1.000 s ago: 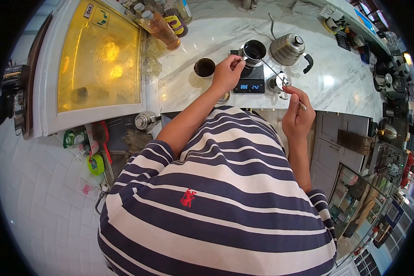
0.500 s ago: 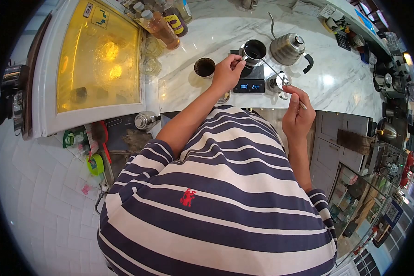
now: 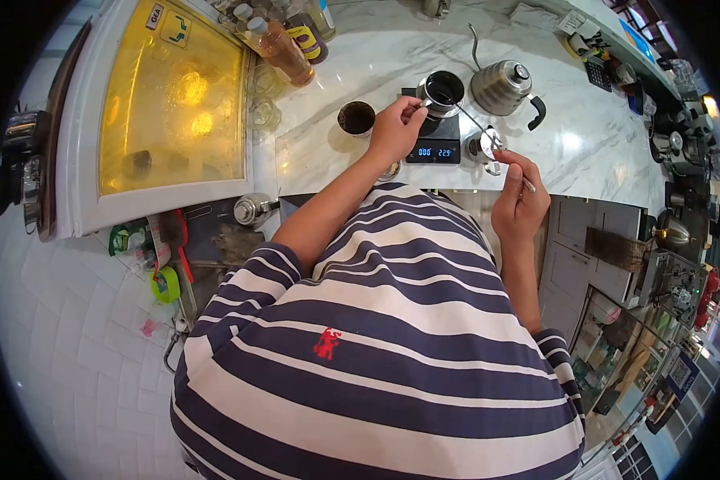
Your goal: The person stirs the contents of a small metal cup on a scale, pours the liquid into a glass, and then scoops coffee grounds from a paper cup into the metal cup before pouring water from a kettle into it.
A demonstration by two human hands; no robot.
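My left hand (image 3: pixel 397 130) pinches the handle of a small metal pitcher (image 3: pixel 442 114) holding dark liquid. The pitcher is at the back of a black digital scale (image 3: pixel 433 152), whose lit display appears to read 22.9. Between the fingers of my right hand (image 3: pixel 520 196) is a long, thin metal spoon (image 3: pixel 478 125), slanting down to the left with its far end inside the pitcher. Just left of that hand, beside the scale, stands a small shiny metal pot (image 3: pixel 485 147), partly behind the spoon. A cup (image 3: pixel 356 102) with dark contents sits left of my left hand.
A gooseneck kettle (image 3: pixel 500 86) with a black handle stands right of the pitcher on the marble counter (image 3: pixel 600 152). Bottles (image 3: pixel 284 52) and glasses (image 3: pixel 264 112) line the back left, beside a yellow-lit panel (image 3: pixel 176 104). Below the counter's left edge lies a metal vessel (image 3: pixel 252 209).
The scale's reading has dropped from about 24.4 to 22.9. Both hands, the pitcher and the spoon have barely moved.
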